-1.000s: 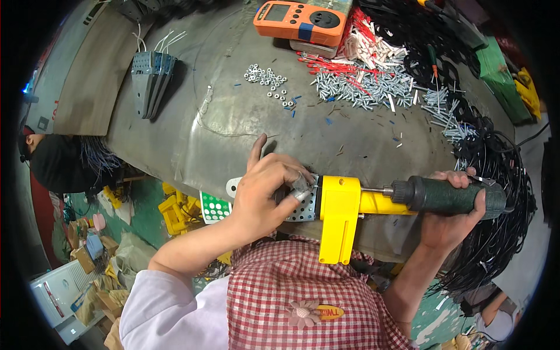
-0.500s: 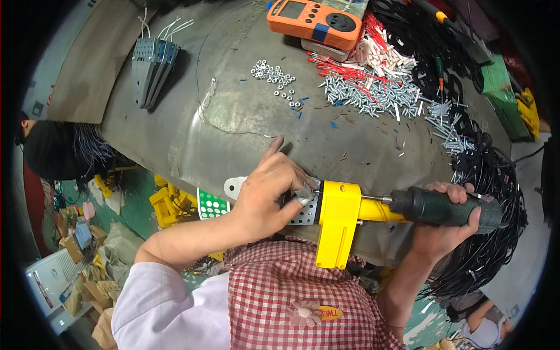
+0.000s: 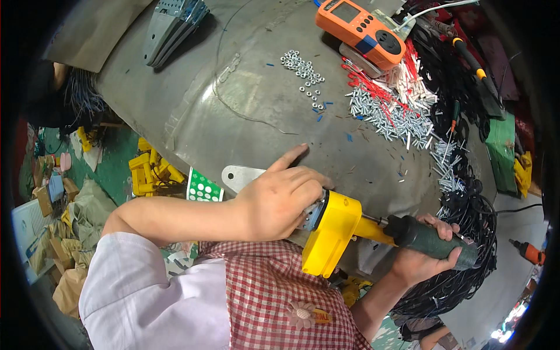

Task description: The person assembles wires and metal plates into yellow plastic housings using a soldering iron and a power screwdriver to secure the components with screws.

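Note:
My left hand (image 3: 283,201) is closed round a grey metal bracket (image 3: 240,177), its index finger stretched out over the table. The bracket's rounded end with a hole sticks out to the left of the hand. Fixed at the bracket's right end is a yellow plastic housing (image 3: 331,236), which has an arm running right. A dark green electric screwdriver (image 3: 431,240) lies in my right hand (image 3: 415,268), with fingers and thumb wrapped round its body. Its thin bit points left at the housing's side; whether the tip sits on a screw is hidden.
Nuts (image 3: 303,70), screws (image 3: 388,111) and red and white small parts lie on the grey metal table (image 3: 256,122). An orange meter (image 3: 361,32) stands behind them. Black cables (image 3: 466,233) heap at right. More brackets (image 3: 172,29) stand far left; yellow housings (image 3: 146,172) lie beyond the left edge.
The view has shifted, so the table's things sit elsewhere in the picture. The housing and screwdriver now slope down to the right more. Both hands keep their holds; the left hand covers more of the bracket.

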Tool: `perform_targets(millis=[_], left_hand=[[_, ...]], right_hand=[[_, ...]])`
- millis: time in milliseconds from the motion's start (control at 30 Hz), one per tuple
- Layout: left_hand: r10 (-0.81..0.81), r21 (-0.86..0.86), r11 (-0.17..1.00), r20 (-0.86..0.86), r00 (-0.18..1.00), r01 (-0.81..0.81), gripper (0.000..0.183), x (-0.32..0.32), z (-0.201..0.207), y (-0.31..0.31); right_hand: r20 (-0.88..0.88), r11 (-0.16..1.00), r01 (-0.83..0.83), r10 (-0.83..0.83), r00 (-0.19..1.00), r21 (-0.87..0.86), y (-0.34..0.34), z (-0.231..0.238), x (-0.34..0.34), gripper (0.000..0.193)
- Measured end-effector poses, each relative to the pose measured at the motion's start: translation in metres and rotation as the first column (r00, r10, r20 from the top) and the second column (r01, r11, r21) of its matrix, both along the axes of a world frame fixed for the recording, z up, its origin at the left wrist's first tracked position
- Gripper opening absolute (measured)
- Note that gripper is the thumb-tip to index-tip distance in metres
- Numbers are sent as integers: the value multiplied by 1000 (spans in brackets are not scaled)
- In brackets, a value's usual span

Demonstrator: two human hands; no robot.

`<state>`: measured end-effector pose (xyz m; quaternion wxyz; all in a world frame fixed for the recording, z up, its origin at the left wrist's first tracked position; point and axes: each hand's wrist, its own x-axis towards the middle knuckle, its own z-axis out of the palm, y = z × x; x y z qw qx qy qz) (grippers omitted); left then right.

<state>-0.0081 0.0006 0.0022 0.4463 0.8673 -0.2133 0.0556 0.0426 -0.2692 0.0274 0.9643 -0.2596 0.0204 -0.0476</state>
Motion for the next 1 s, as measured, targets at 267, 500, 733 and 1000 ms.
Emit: perform_targets(millis=[267,500,733,1000], left_hand=[[121,-105,986,-62,991,-127,26,24,3,-9],[-252,107,961,-38,967,255,32,34,21,6],[-198,153,968,-16,980,198,36,29,17,2],[261,157,960,-205,943,-231,29,60,23,27]], right_hand=[[-64,995,47,-52,997,-84,-8,14,11,38],[25,998,25,-24,999,-53,-24,14,-12,42],[71,997,65,-67,995,30,-4,1,-20,38],[69,997,61,-57,996,-53,-16,-2,-27,44]])
